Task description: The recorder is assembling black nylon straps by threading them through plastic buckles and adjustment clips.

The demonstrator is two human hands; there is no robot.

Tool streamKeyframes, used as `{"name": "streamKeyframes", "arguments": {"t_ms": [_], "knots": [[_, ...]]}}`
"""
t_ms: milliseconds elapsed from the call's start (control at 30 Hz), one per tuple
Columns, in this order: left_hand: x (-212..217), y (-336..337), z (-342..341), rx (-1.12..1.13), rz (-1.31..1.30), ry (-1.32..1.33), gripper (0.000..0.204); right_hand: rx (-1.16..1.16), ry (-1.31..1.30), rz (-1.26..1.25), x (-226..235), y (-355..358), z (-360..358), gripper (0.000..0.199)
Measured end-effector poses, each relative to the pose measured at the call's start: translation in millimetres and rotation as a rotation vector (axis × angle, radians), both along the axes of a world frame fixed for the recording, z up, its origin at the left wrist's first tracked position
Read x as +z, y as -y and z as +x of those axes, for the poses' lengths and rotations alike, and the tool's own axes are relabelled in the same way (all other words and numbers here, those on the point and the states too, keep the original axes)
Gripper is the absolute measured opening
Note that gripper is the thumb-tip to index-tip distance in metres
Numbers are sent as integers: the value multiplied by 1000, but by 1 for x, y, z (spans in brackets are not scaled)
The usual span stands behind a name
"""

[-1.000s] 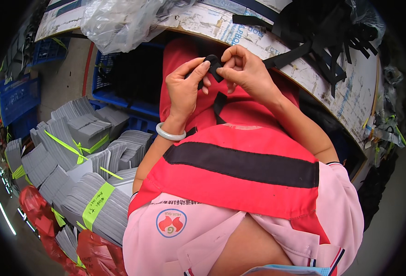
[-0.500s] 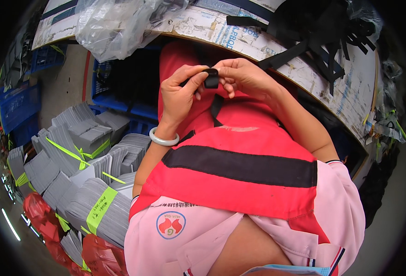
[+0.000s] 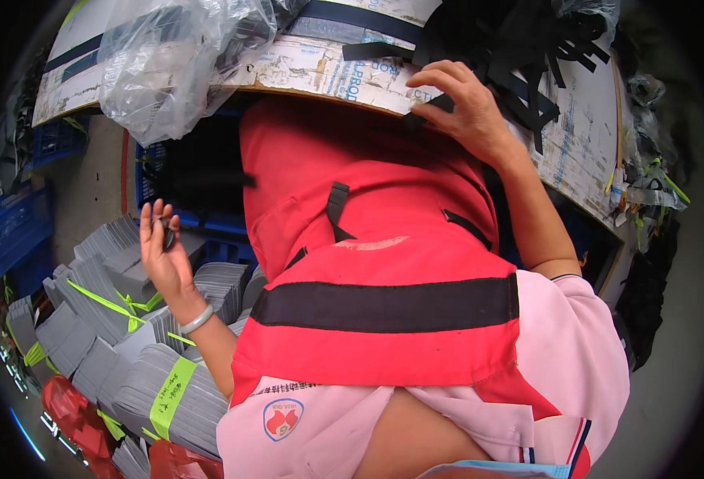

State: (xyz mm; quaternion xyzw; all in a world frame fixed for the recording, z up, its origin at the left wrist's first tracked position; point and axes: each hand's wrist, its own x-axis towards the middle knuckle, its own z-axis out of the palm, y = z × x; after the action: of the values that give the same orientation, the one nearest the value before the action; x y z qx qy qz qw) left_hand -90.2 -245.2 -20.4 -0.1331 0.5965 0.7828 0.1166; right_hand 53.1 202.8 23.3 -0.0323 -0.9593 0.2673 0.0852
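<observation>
My left hand (image 3: 167, 254), with a pale bangle (image 3: 197, 319) at its wrist, is out to the left above the grey stacks. Its fingers curl around a small dark piece (image 3: 168, 235) whose kind I cannot make out. At the table's near edge, my right hand (image 3: 468, 112) has its thumb and forefinger apart around the end of a black strap (image 3: 440, 104), without visibly closing on it. That strap hangs from a heap of black straps (image 3: 520, 48) on the table. A smeared dark strip (image 3: 236, 181) shows beside my left knee.
A worn white table (image 3: 320, 68) spans the far side, with clear plastic bags (image 3: 156, 80) over its left part. Grey sheet stacks (image 3: 156, 375) tied with green strips fill the left, near red bags (image 3: 69, 399). A blue crate (image 3: 228, 227) stands below the table.
My hands have parted from the black loop they held together. The left went down and left; the right went up to the straps at the table edge. The view has shifted slightly.
</observation>
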Motion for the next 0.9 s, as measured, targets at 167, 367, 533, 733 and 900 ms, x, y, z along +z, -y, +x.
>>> {"name": "streamKeyframes", "arguments": {"t_ms": [167, 367, 533, 733, 900], "knots": [[-37, -73, 29, -351, 142, 79, 39, 5, 101, 224, -17, -25, 41, 42], [-26, -154, 44, -616, 213, 66, 15, -118, -236, 200, -45, -35, 37, 21], [-18, -171, 54, -635, 207, 32, 21, -33, -567, 81, 1, -11, 7, 24], [-13, -164, 56, -657, 502, 222, 25, -44, 134, -804, 56, 76, 0, 15], [-9, -160, 54, -629, 862, 428, 26, -67, 603, -1168, 35, 90, -10, 23]]}}
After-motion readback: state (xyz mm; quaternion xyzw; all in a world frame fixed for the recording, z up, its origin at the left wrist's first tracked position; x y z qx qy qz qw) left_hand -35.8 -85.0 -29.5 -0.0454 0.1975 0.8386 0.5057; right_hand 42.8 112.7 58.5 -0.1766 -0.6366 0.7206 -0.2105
